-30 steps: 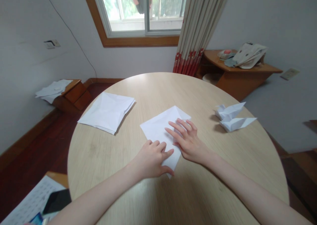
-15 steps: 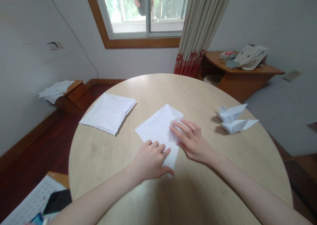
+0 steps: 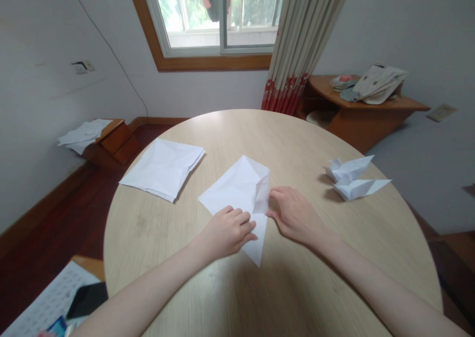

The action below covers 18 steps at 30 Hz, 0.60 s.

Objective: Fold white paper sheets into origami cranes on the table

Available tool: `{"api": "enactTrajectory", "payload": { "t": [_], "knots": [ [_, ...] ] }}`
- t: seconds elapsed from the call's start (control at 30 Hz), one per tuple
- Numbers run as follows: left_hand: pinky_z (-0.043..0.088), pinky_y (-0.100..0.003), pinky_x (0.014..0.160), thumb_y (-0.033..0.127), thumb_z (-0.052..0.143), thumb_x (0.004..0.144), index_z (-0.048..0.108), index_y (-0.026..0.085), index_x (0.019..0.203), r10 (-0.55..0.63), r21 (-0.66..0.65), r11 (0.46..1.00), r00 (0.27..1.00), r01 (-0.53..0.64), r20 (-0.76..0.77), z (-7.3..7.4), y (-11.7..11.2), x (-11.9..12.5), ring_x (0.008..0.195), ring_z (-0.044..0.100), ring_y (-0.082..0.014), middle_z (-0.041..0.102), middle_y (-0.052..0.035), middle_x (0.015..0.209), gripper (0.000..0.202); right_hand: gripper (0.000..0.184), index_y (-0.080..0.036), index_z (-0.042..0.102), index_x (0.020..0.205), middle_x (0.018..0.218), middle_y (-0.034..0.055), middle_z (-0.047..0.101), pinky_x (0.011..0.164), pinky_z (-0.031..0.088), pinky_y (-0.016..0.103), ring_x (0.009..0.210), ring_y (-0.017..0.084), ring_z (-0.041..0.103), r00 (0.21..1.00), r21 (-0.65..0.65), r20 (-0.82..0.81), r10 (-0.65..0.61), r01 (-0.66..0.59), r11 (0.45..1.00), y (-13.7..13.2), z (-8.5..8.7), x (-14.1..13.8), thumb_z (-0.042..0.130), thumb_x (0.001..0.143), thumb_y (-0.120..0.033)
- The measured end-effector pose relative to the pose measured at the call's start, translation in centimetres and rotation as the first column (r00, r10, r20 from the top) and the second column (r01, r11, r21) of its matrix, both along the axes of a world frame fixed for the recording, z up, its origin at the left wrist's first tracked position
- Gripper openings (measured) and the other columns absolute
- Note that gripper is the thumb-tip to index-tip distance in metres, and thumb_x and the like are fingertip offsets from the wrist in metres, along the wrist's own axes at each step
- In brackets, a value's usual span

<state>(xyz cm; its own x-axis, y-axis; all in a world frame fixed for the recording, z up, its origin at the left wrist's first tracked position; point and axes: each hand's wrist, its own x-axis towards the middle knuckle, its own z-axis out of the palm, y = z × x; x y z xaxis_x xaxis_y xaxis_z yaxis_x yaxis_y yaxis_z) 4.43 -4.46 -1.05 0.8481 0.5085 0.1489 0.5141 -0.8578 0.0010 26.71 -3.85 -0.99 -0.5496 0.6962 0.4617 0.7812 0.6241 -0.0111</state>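
A partly folded sheet of white paper [image 3: 230,188] lies at the middle of the round table, with a raised flap along its right side and a pointed corner toward me. My left hand [image 3: 230,230] rests on its lower part, fingers curled and pressed down on the paper. Just beside the right edge is my right hand [image 3: 293,212], its thumb tip at the paper's edge and a gap between thumb and bent forefinger. Two folded paper birds [image 3: 351,176] stand to the right. A stack of white paper squares [image 3: 163,169] lies on the left.
The round wooden table [image 3: 156,243] fills the front. At lower left, a phone [image 3: 87,300] lies on a printed sheet [image 3: 52,300]. A small cabinet [image 3: 118,141] with papers stands at the left wall. A desk [image 3: 371,117] with a bag [image 3: 382,84] stands behind right.
My right hand has come off the flap to the paper's right edge, uncovering the flap. My left thumb has drawn up off the near corner. The paper has shifted slightly left.
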Motion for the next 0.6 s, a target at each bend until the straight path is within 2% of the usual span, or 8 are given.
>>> {"api": "enactTrajectory", "payload": {
  "t": [0.03, 0.1, 0.17, 0.33, 0.6],
  "knots": [
    [0.036, -0.032, 0.066, 0.040, 0.044, 0.097, 0.058, 0.017, 0.095, 0.008, 0.000, 1.000, 1.000, -0.008, 0.008, -0.01, 0.08, -0.01, 0.081, 0.057, -0.0192, 0.062, -0.0028, 0.088, 0.027, 0.016, -0.013, 0.058, 0.092, 0.088, 0.0132, 0.064, 0.071, 0.039, 0.033, 0.082, 0.025, 0.057, 0.998, -0.033, 0.053, -0.034, 0.036, 0.999, -0.03, 0.06, 0.00, 0.049, 0.091, -0.026],
    [0.036, -0.032, 0.067, 0.043, 0.046, 0.096, 0.057, 0.018, 0.095, 0.044, -0.007, 0.999, 0.999, -0.044, 0.012, 0.05, 0.12, 0.00, 0.081, 0.057, -0.0194, 0.062, -0.0028, 0.090, 0.027, 0.024, -0.015, 0.060, 0.076, 0.072, 0.0086, 0.064, 0.063, 0.034, 0.031, 0.070, 0.022, 0.056, 0.984, -0.080, 0.153, -0.092, 0.105, 0.991, -0.11, 0.13, 0.00, 0.049, 0.092, -0.028],
    [0.036, -0.032, 0.067, 0.045, 0.048, 0.095, 0.057, 0.019, 0.101, 0.086, -0.018, 0.996, 0.996, -0.086, 0.006, 0.18, 0.05, 0.02, 0.082, 0.057, -0.0199, 0.062, -0.0029, 0.092, 0.028, 0.032, -0.017, 0.060, 0.067, 0.063, 0.0066, 0.063, 0.058, 0.029, 0.030, 0.063, 0.019, 0.056, 0.970, -0.102, 0.206, -0.132, 0.155, 0.983, -0.19, 0.08, -0.03, 0.047, 0.093, -0.030],
    [0.038, -0.032, 0.070, 0.049, 0.046, 0.095, 0.051, 0.021, 0.126, 0.144, -0.062, 0.987, 0.989, -0.145, -0.029, 0.35, -0.04, 0.04, 0.084, 0.058, -0.0209, 0.062, -0.0043, 0.095, 0.042, 0.034, -0.016, 0.064, 0.068, 0.063, 0.0071, 0.067, 0.054, 0.024, 0.029, 0.061, 0.017, 0.059, 0.959, -0.148, 0.244, -0.143, 0.183, 0.972, -0.23, -0.14, -0.48, 0.046, 0.094, -0.028],
    [0.041, -0.032, 0.070, 0.050, 0.050, 0.092, 0.055, 0.025, 0.129, 0.223, -0.150, 0.962, 0.974, -0.226, -0.038, 0.15, 0.12, -0.01, 0.084, 0.059, -0.0218, 0.063, -0.0048, 0.090, 0.045, 0.033, -0.015, 0.064, 0.071, 0.070, 0.0076, 0.070, 0.054, 0.023, 0.028, 0.062, 0.017, 0.061, 0.959, -0.237, 0.266, -0.099, 0.164, 0.957, -0.17, -0.08, -0.71, 0.043, 0.095, -0.026]
  ]
}}
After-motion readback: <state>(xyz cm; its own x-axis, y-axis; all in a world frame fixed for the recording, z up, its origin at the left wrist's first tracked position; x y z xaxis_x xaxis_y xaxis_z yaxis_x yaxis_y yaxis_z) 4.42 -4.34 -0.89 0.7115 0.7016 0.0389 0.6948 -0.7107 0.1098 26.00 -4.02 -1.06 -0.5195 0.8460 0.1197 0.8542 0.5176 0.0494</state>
